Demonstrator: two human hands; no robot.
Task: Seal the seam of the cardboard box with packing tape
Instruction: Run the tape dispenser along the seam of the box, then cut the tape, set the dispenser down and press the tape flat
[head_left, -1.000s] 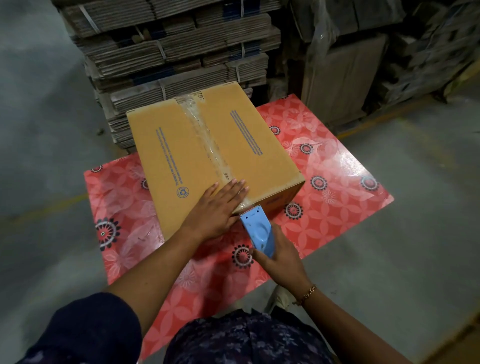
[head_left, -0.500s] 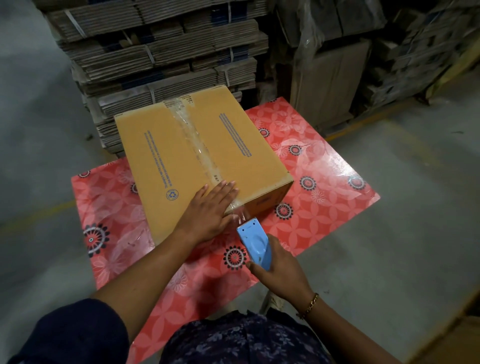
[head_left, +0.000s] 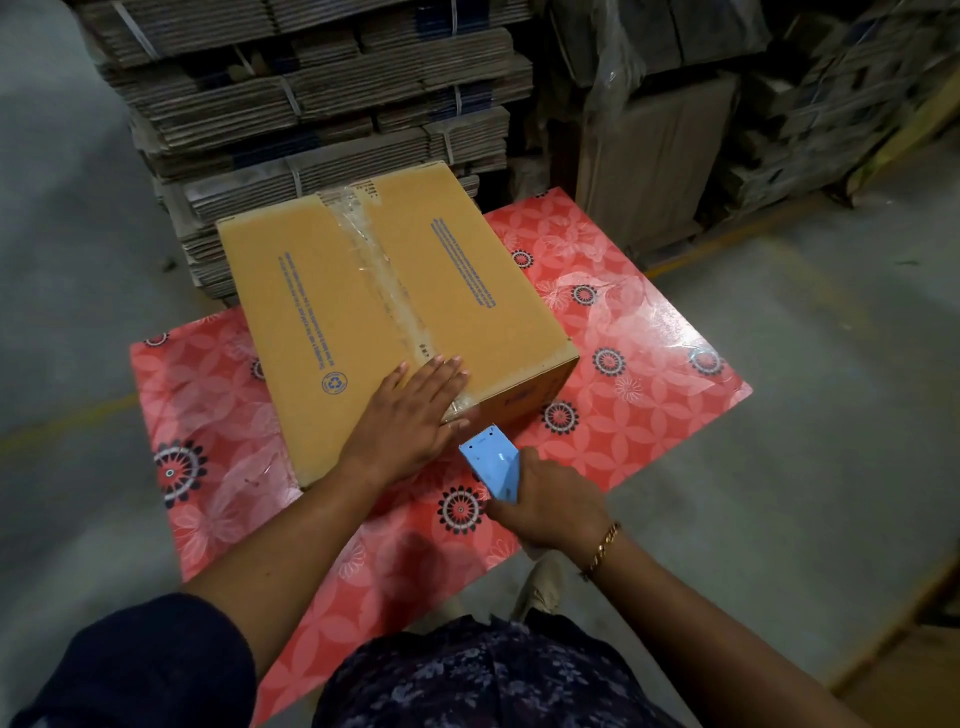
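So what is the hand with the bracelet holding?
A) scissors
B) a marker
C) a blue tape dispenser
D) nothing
C: the right hand, wearing the bracelet, grips a blue tape dispenser just off the cardboard box's near corner.

A red floral table stands before strapped stacks of flattened cardboard.

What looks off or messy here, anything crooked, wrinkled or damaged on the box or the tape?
The clear tape along the cardboard box seam looks wrinkled and bubbled, most at the far edge. The box sits askew on the red floral table. No tears or dents show.
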